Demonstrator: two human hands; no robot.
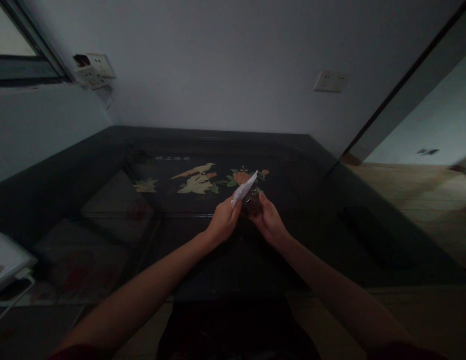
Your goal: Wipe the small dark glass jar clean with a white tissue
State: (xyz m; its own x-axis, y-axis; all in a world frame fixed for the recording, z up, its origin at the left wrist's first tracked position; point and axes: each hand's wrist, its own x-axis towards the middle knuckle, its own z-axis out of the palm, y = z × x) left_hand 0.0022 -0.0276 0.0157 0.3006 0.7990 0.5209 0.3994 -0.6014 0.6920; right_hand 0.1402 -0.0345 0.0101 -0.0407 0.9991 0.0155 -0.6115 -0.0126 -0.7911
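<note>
Both my hands meet above the dark, glossy table [233, 265]. My left hand [224, 219] is closed on a white tissue [245, 188], whose free end points up and to the right. Held in my right hand [269, 217] is a small, dark, see-through glass object [252, 202]; its exact kind is hard to make out in the dim light. The tissue lies against or just beside the glass object's left side. Fingers of both hands partly hide the glass object.
A bird-and-flower picture [197, 181] decorates the tabletop. At the left edge sits a white device [9, 260] with a white cable [17, 300]. A dark flat object [377, 237] lies on the right. Wall sockets [331, 81] are behind the table.
</note>
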